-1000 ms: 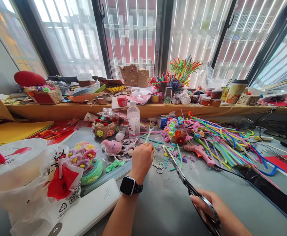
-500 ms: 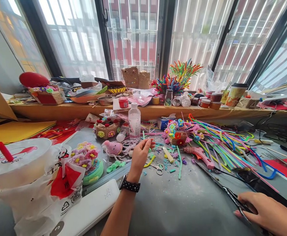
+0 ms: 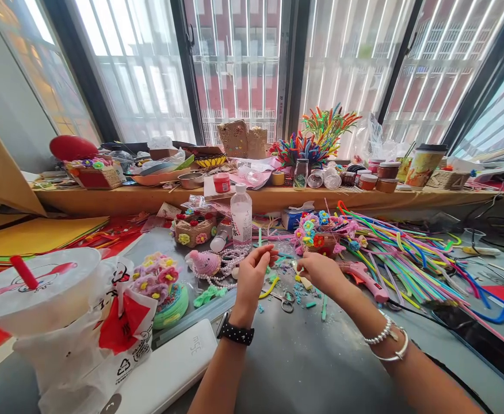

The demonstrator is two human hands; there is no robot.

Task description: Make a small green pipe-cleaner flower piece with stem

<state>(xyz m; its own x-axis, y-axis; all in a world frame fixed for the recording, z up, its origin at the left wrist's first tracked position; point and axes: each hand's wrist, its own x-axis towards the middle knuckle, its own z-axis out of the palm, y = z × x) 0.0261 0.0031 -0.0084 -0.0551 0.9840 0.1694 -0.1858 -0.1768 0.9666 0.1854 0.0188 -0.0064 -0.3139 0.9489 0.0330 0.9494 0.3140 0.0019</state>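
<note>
My left hand (image 3: 254, 276), with a black watch strap at the wrist, has its fingers pinched together. A thin mint-green pipe cleaner (image 3: 259, 234) stands up behind those fingers and appears held in them. My right hand (image 3: 323, 273), wearing bracelets, reaches in from the right with fingertips closed, just above a cream-coloured piece (image 3: 306, 283). What they hold, if anything, is hidden. Between and below the hands lie small scissors (image 3: 285, 301), a yellow pipe cleaner piece (image 3: 270, 287) and green and purple clippings. The large scissors do not show clearly beside my right forearm.
A pink glue gun (image 3: 366, 280) and a heap of coloured pipe cleaners (image 3: 411, 270) lie to the right. A flower basket (image 3: 323, 244) and a bottle (image 3: 241, 218) stand behind the hands. Left are a drink cup (image 3: 62, 287) and a white power bank (image 3: 170, 368).
My right hand has put the large scissors down at the right and moved left to the clippings, near my left hand. My left hand stays nearly in place. The view has shifted slightly.
</note>
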